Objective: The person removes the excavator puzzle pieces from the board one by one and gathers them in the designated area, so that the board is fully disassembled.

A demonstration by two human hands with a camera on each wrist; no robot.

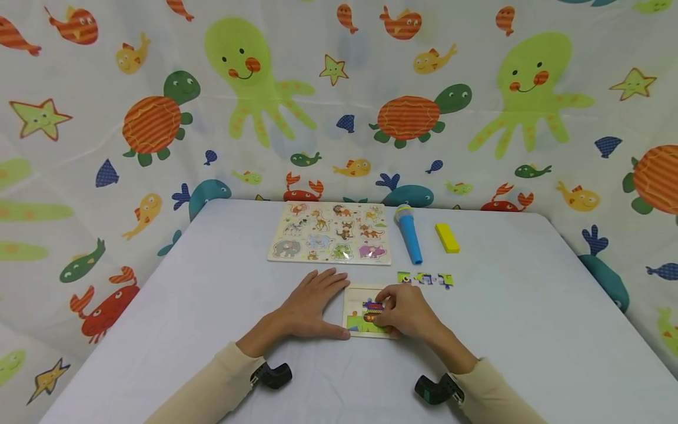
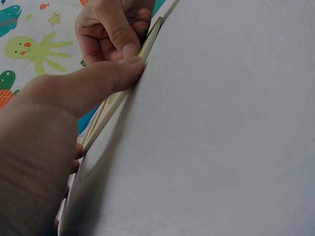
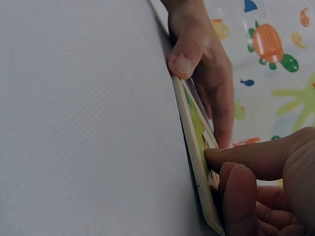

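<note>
A small wooden jigsaw board [image 1: 365,287], partly filled with a bright picture, lies flat on the table between both hands. My left hand [image 1: 312,303] is spread along its left side, thumb [image 2: 130,66] at the near edge and straight fingers towards the far corner. Over the right part of the board, my right hand [image 1: 413,312] has thumb and index finger bent about a colourful puzzle piece [image 1: 372,307]. The thumb tip [image 3: 214,157] meets the picture surface; the other fingers are curled, hiding the board's right side. Three loose puzzle pieces [image 1: 425,278] lie just beyond the right hand.
A larger wooden animal puzzle [image 1: 328,232] lies at the back of the white-covered table [image 1: 212,282]. Right of it are a blue toy microphone [image 1: 409,235] and a yellow block [image 1: 447,238]. A sea-animal curtain [image 1: 339,112] hangs behind the table.
</note>
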